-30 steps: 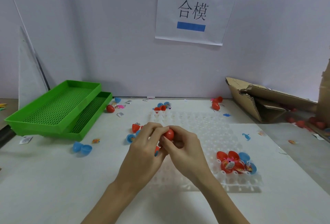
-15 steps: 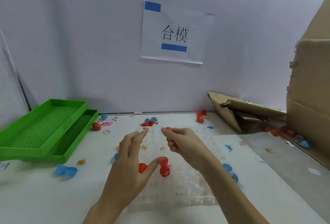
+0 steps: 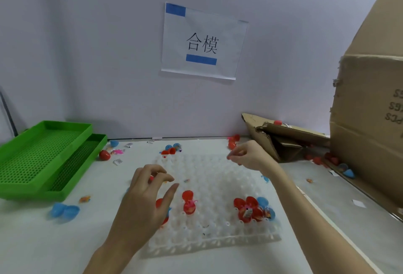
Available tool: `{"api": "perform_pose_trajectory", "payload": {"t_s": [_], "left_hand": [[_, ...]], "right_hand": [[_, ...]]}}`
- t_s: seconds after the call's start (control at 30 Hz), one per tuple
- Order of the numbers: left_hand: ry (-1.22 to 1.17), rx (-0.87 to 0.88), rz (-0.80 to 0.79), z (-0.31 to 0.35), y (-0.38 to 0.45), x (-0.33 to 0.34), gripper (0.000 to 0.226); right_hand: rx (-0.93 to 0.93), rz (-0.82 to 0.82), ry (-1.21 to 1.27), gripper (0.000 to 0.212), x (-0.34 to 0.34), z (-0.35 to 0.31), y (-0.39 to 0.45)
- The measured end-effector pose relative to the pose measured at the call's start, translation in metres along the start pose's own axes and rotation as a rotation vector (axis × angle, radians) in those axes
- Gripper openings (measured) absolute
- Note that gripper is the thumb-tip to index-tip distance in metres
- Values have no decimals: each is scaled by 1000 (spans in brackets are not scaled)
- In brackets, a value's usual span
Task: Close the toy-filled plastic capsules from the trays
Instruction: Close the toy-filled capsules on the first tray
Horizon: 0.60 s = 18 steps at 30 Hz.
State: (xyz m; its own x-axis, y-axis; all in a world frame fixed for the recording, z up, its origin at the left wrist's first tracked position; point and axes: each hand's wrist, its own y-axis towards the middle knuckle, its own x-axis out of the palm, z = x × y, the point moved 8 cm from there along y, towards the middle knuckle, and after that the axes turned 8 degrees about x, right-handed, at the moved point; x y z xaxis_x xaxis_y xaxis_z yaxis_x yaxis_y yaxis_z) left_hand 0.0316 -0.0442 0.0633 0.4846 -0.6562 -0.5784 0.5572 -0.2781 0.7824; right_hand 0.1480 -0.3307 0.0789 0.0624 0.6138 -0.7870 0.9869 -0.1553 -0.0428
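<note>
Several open red and blue capsules (image 3: 253,209) remain at five o'clock on the white tray (image 3: 218,177), one more open red capsule (image 3: 189,204) at its centre. The left hand (image 3: 145,199) hovers there, fingers loosely spread, empty. At one o'clock the right hand (image 3: 246,157) pinches something small and red, likely a closed capsule; most work looks done.

We record a translucent white dimpled plastic tray (image 3: 220,186) carrying open red plastic capsules (image 3: 247,208) and blue capsule halves (image 3: 262,202). Two stacked bright green perforated plastic trays (image 3: 41,155) carry a dotted grid. The white paper wall sign (image 3: 202,42) shows black characters and blue bars. The brown cardboard box (image 3: 368,107) has dark print.
</note>
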Motion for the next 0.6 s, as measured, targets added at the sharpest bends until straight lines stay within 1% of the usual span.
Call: {"api": "perform_pose_trajectory", "payload": {"t_s": [0.03,0.1,0.2,0.3,0.47,0.53,0.6], "left_hand": [[2,5,-10,0,0,1,27],[1,6,-32,1,-1,3,23],[0,-6,-60,2,0,5,19],[5,-25,-81,3,-1,6,17],[2,-37,-111,6,-2,8,8],[-22,-49,-120,6,-1,8,8],[-124,-104,-127,4,-1,9,12]], "right_hand": [[-26,-91,-158,12,9,2,-6],[-39,-265,-325,12,22,9,-19],[-50,-400,-375,9,29,14,-34],[-53,-499,-439,12,34,16,-42],[-70,-484,-564,13,40,18,-41],[-91,-451,-546,12,32,9,-40],[-121,-403,-477,7,21,-5,-38]]}}
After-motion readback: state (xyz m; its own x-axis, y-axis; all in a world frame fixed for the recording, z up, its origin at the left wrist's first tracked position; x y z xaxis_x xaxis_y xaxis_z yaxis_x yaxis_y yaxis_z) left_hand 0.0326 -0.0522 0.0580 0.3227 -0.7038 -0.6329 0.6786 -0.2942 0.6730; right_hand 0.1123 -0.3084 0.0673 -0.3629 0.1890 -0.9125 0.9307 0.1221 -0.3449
